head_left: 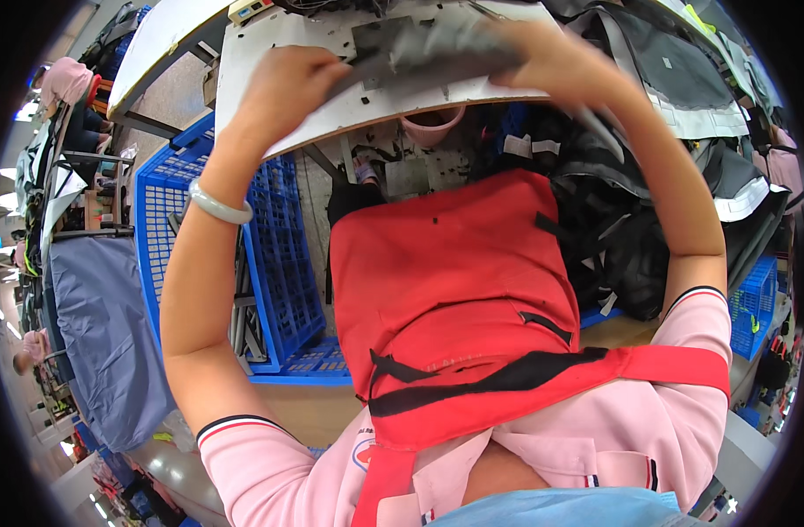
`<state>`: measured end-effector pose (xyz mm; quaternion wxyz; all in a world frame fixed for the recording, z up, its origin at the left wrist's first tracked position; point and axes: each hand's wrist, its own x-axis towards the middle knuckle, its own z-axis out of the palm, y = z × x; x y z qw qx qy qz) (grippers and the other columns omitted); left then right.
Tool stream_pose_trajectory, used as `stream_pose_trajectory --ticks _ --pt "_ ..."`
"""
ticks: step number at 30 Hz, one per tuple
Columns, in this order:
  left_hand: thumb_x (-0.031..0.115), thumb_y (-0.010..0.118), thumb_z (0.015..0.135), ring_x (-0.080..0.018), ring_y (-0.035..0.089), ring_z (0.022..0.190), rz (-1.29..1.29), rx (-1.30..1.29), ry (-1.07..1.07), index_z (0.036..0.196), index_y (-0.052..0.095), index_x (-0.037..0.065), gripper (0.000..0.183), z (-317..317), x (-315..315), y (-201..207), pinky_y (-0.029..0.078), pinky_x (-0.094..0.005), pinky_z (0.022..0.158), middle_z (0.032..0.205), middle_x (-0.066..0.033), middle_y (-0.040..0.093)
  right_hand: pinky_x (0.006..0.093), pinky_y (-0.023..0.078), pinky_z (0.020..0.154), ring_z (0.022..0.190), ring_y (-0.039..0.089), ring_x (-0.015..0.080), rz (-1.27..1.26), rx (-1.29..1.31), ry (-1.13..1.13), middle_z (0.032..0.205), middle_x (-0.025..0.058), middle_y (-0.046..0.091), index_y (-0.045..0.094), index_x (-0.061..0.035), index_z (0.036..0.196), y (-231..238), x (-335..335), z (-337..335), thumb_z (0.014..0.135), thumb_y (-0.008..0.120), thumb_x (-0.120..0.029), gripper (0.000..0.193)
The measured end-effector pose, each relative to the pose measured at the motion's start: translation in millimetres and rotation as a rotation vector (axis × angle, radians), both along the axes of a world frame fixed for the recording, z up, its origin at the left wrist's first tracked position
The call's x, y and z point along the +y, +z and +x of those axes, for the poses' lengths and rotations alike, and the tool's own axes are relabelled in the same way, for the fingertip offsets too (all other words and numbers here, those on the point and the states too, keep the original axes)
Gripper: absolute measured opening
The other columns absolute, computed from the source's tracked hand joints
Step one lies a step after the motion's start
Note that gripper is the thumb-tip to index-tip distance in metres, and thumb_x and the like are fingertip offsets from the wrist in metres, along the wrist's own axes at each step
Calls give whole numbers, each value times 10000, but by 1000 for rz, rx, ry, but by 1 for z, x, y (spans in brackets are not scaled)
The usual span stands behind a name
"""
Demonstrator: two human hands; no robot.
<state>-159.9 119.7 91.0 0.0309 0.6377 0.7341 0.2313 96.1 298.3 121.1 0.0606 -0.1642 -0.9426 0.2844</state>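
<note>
A grey and dark piece of fabric [437, 63], smeared by motion, stretches between my two hands above the near part of the white table [252, 101]. At its left end, my left hand [292, 92] is closed, its fingers pinched on the fabric's edge. My right hand [564, 61] grips the other end and is blurred; the thumb side shows at the fabric. Behind the fabric, a dark flat patch [371, 39] and small black scraps lie on the tabletop. What the fabric belongs to cannot be made out.
Blue plastic crates [283, 263] stand left of my lap, with grey parts inside. A pink bin [432, 127] sits under the table. Black bags [621, 237] are heaped at right, below grey fabric panels [665, 66]. Blue-grey cloth [108, 334] hangs at left. A red apron [454, 255] covers my lap.
</note>
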Motion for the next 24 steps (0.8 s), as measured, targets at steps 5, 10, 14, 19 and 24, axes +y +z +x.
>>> stream_pose_trajectory --ticks 5,10,14,19,24 --pt "220 666 882 -142 571 625 5 -195 -240 905 700 -42 266 81 31 20 476 -297 624 699 -141 660 403 494 929 1123 591 285 917 439 499 1085 139 635 657 -48 913 -62 -132 -34 805 581 -144 163" --pt "251 598 950 -125 613 818 -92 -674 -236 1100 660 -43 335 45 23 -19 499 -263 760 907 -64 702 439 512 767 881 648 347 539 -20 370 868 168 664 640 -39 985 -46 -82 -36 711 686 -106 286" --pt "406 567 969 -107 605 659 -555 -925 -127 989 709 -20 449 25 -37 -48 481 -260 618 755 -57 684 441 516 796 901 635 401 396 176 113 937 240 665 601 -63 1208 -14 -14 14 691 684 -164 533" --pt "325 719 879 -41 480 551 -186 -782 97 1002 722 -16 362 30 -32 -3 341 -200 485 685 3 611 311 464 835 873 561 154 -142 -20 -22 958 70 631 595 14 1161 -4 25 29 710 708 -206 515" --pt "265 745 852 -69 509 615 0 -576 108 1030 724 -37 351 12 -4 1 419 -226 561 712 -25 644 311 466 833 887 579 158 -177 -58 -74 943 72 648 602 1 1103 4 47 9 717 750 -189 455"
